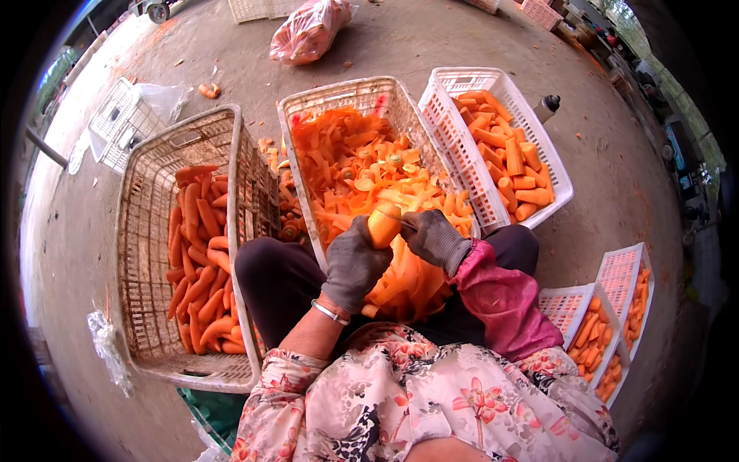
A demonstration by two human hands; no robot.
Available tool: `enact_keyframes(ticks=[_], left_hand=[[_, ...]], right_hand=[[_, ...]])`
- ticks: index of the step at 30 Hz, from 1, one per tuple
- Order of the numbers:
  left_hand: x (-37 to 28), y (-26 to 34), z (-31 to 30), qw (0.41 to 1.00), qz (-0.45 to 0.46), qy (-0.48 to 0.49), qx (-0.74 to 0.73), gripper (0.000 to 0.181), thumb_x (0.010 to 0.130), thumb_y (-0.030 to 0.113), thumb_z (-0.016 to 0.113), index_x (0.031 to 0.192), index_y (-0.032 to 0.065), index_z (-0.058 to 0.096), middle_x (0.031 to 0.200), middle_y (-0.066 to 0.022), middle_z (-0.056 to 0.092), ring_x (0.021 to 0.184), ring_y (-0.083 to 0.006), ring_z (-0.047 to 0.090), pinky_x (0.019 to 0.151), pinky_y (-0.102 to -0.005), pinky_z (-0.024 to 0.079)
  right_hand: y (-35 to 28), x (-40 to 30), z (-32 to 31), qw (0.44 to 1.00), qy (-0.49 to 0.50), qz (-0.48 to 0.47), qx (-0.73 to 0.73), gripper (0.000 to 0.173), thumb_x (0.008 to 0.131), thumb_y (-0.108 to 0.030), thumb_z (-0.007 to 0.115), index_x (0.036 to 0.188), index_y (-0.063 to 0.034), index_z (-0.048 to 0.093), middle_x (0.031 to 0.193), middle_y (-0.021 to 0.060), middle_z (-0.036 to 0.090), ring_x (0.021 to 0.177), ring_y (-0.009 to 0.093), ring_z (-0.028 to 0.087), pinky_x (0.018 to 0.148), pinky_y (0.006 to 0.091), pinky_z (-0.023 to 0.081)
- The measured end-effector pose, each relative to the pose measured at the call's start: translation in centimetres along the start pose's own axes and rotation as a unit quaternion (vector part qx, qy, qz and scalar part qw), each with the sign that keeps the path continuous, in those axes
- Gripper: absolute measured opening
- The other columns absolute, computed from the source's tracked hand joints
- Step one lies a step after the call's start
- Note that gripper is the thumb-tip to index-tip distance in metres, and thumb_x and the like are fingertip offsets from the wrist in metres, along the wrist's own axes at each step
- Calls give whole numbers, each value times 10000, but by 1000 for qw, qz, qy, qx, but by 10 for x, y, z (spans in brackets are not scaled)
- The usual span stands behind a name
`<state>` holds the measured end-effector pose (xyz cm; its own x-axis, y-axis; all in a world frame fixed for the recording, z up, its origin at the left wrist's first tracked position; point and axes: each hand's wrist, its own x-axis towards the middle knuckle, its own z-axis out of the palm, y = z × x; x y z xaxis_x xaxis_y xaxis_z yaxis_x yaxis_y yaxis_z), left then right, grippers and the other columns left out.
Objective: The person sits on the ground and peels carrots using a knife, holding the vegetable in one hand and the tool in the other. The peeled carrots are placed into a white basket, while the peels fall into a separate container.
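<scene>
My gloved left hand (358, 263) grips a thick, peeled carrot (384, 225), its end pointing up and away from me. My gloved right hand (437, 238) is closed on a small tool (407, 224) whose thin edge touches the carrot's side; its exact kind is hard to tell. Both hands are over the near end of a stained plastic crate (290, 159) full of carrot peelings and cut ends (340, 138). More long peelings (410, 283) lie heaped between my knees, below the hands.
A dirty crate (235, 144) of whole carrots (202, 277) stands at left. A white crate (557, 202) of trimmed carrots (514, 156) stands at right, beside a bottle (546, 108). Smaller carrot crates (620, 265) are at lower right. A filled plastic bag (312, 32) lies ahead on the floor.
</scene>
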<state>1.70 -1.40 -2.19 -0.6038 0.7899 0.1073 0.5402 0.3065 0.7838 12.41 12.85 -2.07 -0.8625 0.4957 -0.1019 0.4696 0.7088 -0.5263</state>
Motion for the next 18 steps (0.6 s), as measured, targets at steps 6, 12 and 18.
enact_keyframes(ticks=[6,12,18], left_hand=[[-11,32,-12,954,61,-18,-292,385,720,91,762,1051,23,577,844,-63,660,763,-142,627,716,-291,508],[1,23,-23,858,-95,-69,-500,398,688,3,775,1040,48,593,995,-33,622,928,-137,575,836,-307,473],[9,15,-24,871,126,-9,-475,499,642,61,816,1080,92,579,1311,-141,485,1233,-250,451,1035,-404,347]], right_hand=[[44,20,17,986,-75,9,-148,337,898,-280,472,872,-19,683,892,220,662,866,367,644,804,437,507],[29,13,-6,995,-10,93,-43,410,913,-347,453,923,1,670,946,231,653,916,390,621,833,431,490],[-4,-4,-24,832,-162,153,508,425,970,-435,485,1113,-45,574,718,23,608,440,88,430,417,249,366]])
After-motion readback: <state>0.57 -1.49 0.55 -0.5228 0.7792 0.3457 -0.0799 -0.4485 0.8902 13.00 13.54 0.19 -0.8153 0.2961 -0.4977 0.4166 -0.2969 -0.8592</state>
